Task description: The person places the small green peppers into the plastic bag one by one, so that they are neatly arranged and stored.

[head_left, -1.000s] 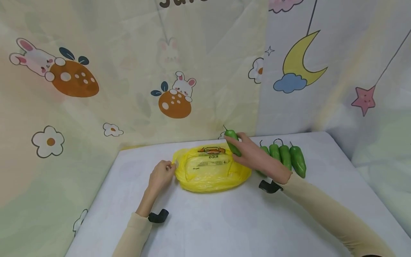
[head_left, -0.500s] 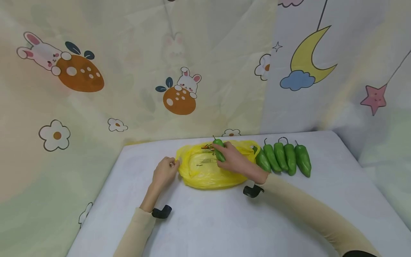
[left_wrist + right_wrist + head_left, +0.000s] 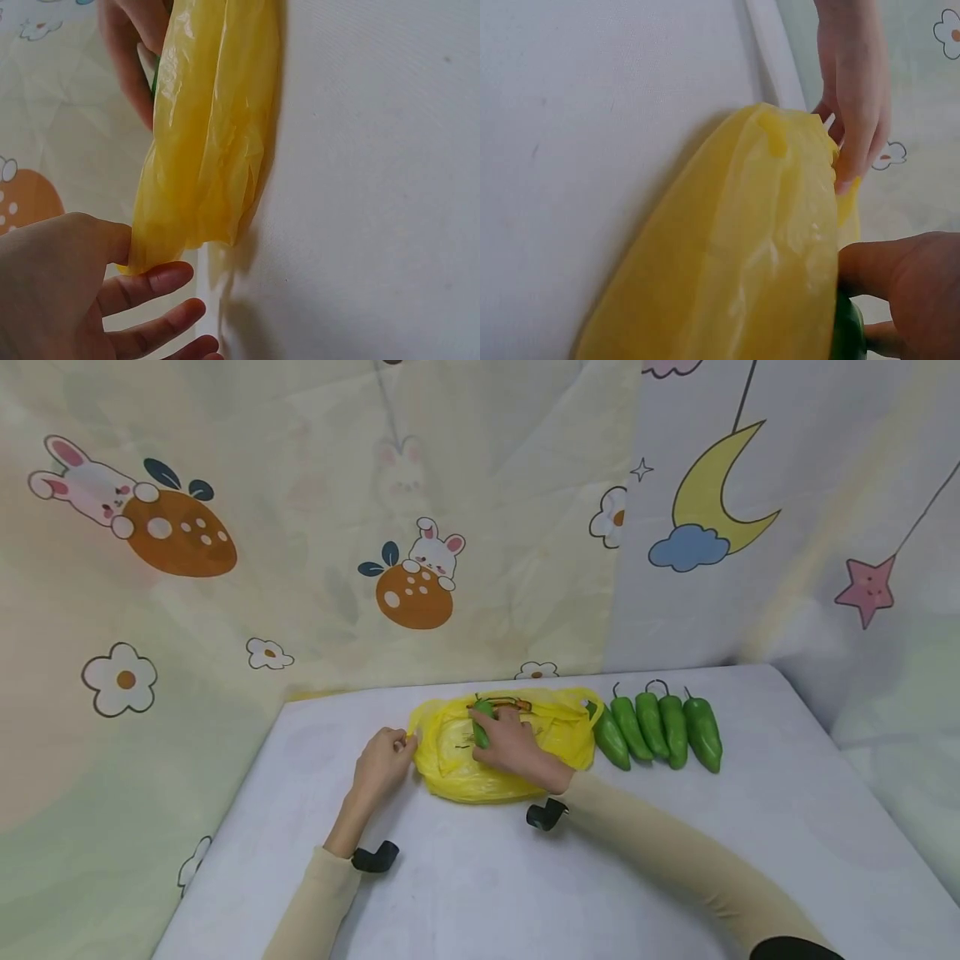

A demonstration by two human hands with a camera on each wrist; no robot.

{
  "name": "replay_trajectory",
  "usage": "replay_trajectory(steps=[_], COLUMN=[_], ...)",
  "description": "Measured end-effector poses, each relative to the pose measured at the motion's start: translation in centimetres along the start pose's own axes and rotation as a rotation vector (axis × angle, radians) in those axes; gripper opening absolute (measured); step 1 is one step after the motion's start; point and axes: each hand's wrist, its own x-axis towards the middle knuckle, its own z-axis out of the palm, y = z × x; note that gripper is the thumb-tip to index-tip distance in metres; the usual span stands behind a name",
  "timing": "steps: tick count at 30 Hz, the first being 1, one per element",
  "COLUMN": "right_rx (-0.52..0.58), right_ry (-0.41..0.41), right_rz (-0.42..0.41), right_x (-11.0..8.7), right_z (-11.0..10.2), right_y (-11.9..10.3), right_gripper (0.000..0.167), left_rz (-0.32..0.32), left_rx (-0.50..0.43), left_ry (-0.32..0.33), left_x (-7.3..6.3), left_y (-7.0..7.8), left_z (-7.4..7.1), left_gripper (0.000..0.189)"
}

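Observation:
A yellow plastic bag (image 3: 480, 783) lies spread open on the table, its mouth facing up. My left hand (image 3: 382, 766) pinches the bag's left rim between thumb and index finger; in the left wrist view the other fingers of that hand (image 3: 67, 292) extend loosely. Over the bag's mouth, my right hand (image 3: 517, 745) grips a green pepper (image 3: 482, 724) by its sides. In the right wrist view the pepper (image 3: 847, 330) shows partly behind the bag's wall (image 3: 757, 247), with the right thumb against it. The pepper's lower end is hidden there.
Several green peppers (image 3: 651, 727) lie in a row just right of the bag, the leftmost one close to the bag's handle. The white table (image 3: 480, 885) ends at a printed cloth backdrop (image 3: 315, 568) behind the bag.
My right hand has carried the pepper leftward and down, from the bag's right side to within its mouth. My left hand keeps its pinch on the rim.

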Motion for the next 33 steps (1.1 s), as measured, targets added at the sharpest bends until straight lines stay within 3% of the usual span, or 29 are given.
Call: replay_trajectory(steps=[12, 25, 33], right_rx=[-0.108, -0.277, -0.3], right_ry=[0.007, 0.08, 0.077], right_rz=[0.039, -0.006, 0.0], right_x=[0.2, 0.3, 0.3], right_z=[2.0, 3.2, 3.2], right_y=[-0.5, -0.5, -0.7], right_gripper=[0.07, 0.069, 0.07], left_rz=[-0.012, -0.008, 0.008], left_rx=[-0.002, 0.02, 0.017], left_ry=[-0.007, -0.005, 0.005], left_x=[0.0, 0.3, 0.2], left_y=[0.0, 0.0, 0.0], left_z=[0.1, 0.3, 0.4], left_gripper=[0.035, 0.034, 0.036])
